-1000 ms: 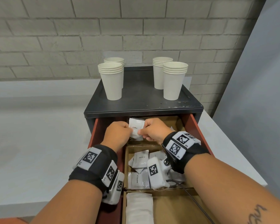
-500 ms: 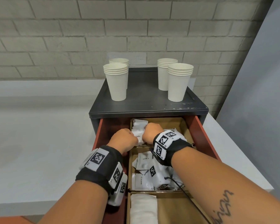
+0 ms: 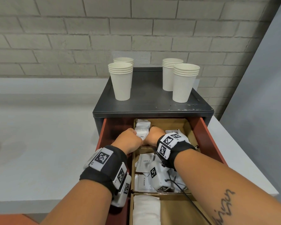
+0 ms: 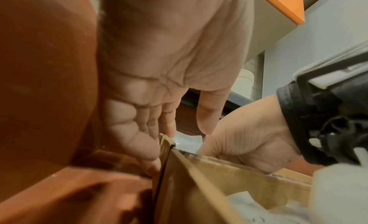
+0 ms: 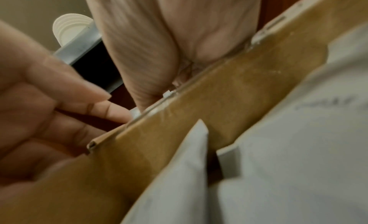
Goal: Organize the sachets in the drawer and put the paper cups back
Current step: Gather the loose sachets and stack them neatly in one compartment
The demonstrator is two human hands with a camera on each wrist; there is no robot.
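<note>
A small stack of white coffee sachets (image 3: pixel 142 133) stands in the back cardboard compartment (image 3: pixel 170 124) of the open red-brown drawer (image 3: pixel 204 137). My left hand (image 3: pixel 130 140) and right hand (image 3: pixel 154 135) hold it from either side. In the left wrist view my left thumb (image 4: pixel 207 117) and forefinger pinch the sachets (image 4: pixel 187 142), and my other fingers hang outside the cardboard wall (image 4: pixel 167 148). My right hand's fingers are curled behind the divider (image 5: pixel 229 93) and hidden. Several stacks of paper cups (image 3: pixel 121 80) (image 3: pixel 184 82) stand on the black cabinet top (image 3: pixel 146 99).
The middle compartment holds jumbled cream sachets (image 3: pixel 144 161). The front one holds a white stack (image 3: pixel 146 210). More loose sachets (image 3: pixel 172 132) lie behind my right wrist. A white counter (image 3: pixel 39 143) spreads to the left, with a brick wall behind and a grey panel (image 3: pixel 258 111) on the right.
Both hands have gone down and forward, carrying the coffee sachets from above the drawer into the back compartment. The cups have not moved.
</note>
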